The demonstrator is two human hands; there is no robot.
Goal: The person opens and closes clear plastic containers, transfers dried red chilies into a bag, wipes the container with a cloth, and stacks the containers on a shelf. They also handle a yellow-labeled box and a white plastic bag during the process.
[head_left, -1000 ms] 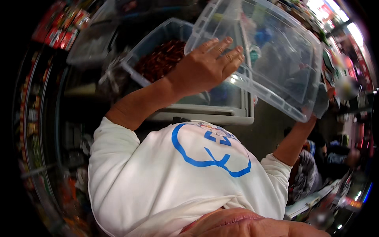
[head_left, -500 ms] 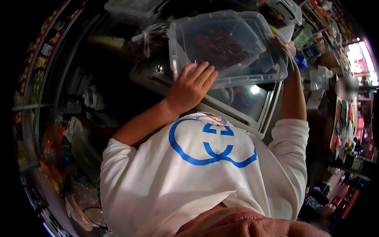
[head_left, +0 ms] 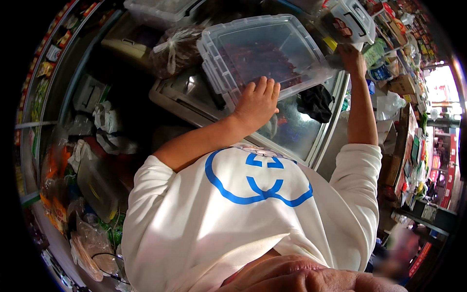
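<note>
A clear plastic storage bin with dark reddish contents stands tilted in front of me, on a glass-topped chest freezer. Its contents are blurred behind the plastic. My left hand lies on the bin's near edge, fingers stretched out. At the bin's right end, my right hand has its fingers curled beside a smeared greyish piece that I cannot make out. A crumpled black plastic bag or cloth rests on the glass just below the bin's right part.
A tied clear bag of brown goods sits left of the bin, near another clear bin. A lidded box with a handle stands at the far right. Packed shelves line the left; bags and clutter lie below them.
The bin has shifted left, and its lid lies more evenly on it. The black crumpled thing on the glass has come into view. My left hand has slid right along the edge.
</note>
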